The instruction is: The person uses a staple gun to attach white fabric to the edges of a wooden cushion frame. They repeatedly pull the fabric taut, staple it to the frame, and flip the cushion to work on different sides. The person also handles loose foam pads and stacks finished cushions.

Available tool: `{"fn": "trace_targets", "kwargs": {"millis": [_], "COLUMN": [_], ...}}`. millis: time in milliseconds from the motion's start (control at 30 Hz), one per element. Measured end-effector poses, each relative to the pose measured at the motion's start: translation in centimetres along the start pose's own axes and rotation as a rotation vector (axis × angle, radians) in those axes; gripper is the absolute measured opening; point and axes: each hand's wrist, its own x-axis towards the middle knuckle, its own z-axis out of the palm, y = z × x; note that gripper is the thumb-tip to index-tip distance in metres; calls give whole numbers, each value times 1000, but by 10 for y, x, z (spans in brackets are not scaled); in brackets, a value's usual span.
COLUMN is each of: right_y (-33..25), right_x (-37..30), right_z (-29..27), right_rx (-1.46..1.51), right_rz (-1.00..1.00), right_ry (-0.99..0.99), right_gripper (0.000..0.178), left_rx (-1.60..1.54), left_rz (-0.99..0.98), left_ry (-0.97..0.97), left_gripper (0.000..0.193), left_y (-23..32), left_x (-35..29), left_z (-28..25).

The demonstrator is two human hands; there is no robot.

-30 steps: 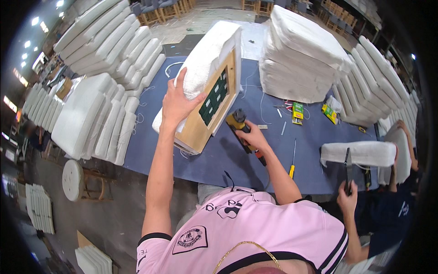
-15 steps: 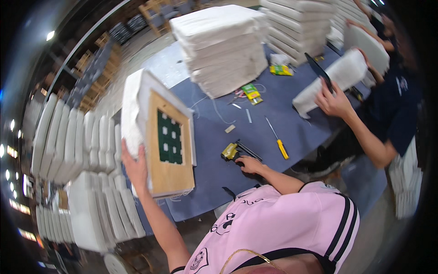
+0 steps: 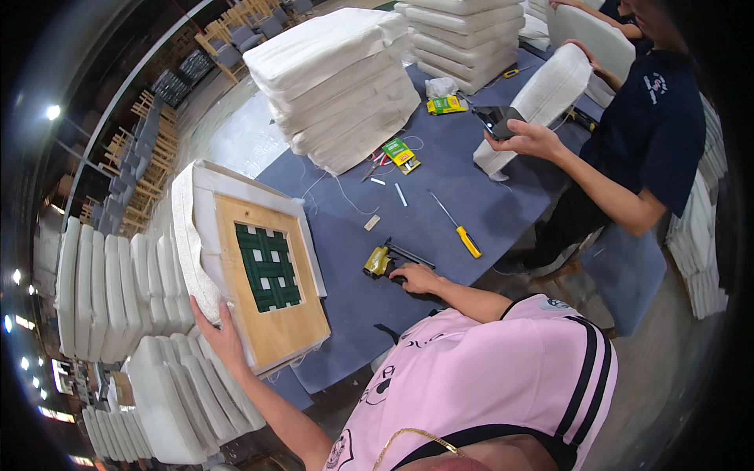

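On its edge at the table's left side stands a seat cushion (image 3: 314, 271), tilted, its wooden underside facing me. Green woven webbing (image 3: 271, 271) fills the opening in the wood, and white fabric wraps the sides. My left hand (image 3: 222, 337) grips the cushion's lower left edge, thumb against its side. On the tabletop lies a yellow and black staple gun (image 3: 378, 262). The fingers of my right hand (image 3: 419, 278) are closed around its handle. A yellow-handled screwdriver (image 3: 469, 242) rests to the right of the gun.
A tall cushion stack (image 3: 338, 86) stands at the table's far side. Scissors (image 3: 375, 165), a green-yellow packet (image 3: 401, 155) and loose threads lie before it. On the right, a co-worker's hand (image 3: 534, 140) holds a phone (image 3: 496, 122) beside another cushion (image 3: 538, 102). More cushions (image 3: 169, 400) are stacked left.
The cushion has tipped back to the left, showing more of its underside and webbing. My right hand stays on the staple gun. The co-worker's phone has tilted flatter.
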Motion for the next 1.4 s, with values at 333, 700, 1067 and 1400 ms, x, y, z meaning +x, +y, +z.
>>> {"fn": "trace_targets", "kwargs": {"millis": [333,700,1067,1400], "right_y": [16,8,-3,-17], "right_x": [26,10,-4,9], "right_z": [-11,-9,4,-10], "right_rx": [40,52,17,182], "right_rz": [46,53,59,35], "right_ry": [3,-2,12,-10], "right_gripper": [45,46,47,36], "left_rx": [-91,25,53,54], "left_rz": [-132,-138,-13,-19], "left_ry": [174,175,1,22], "left_gripper": [75,66,71,70], "left_y": [-13,-11,4,38], "left_x": [-62,-58,18,-12], "left_z": [-19,-15,15,16]}}
